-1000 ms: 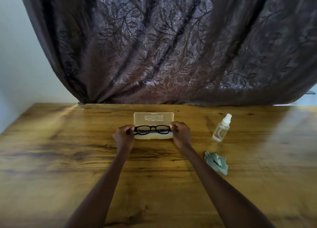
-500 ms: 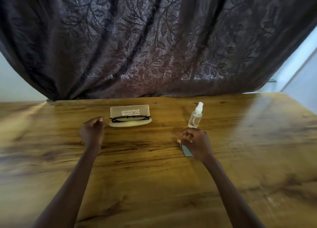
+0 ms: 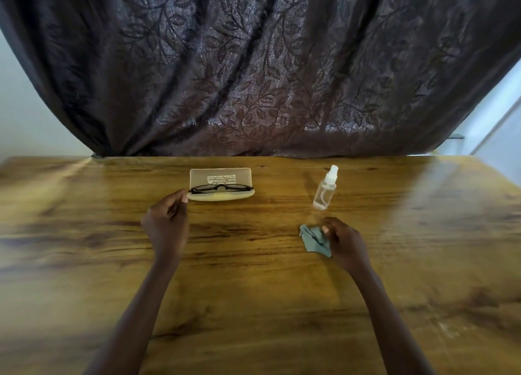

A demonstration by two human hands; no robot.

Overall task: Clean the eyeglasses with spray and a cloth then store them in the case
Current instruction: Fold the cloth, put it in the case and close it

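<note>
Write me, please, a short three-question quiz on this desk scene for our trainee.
1. True or false: the eyeglasses rest on the open case.
2. Which of the hands is at the cloth? A left, B right.
3. Fill in: the spray bottle stands ____ on the table.
Key: 1 true; 2 B, the right hand; 3 upright.

Both bare forearms are extending forward. The left hand (image 3: 166, 222) is hovering, fingers loosely curled, holding nothing. The right hand (image 3: 342, 242) is resting knuckles-up, fingers curling under, grip unclear.
</note>
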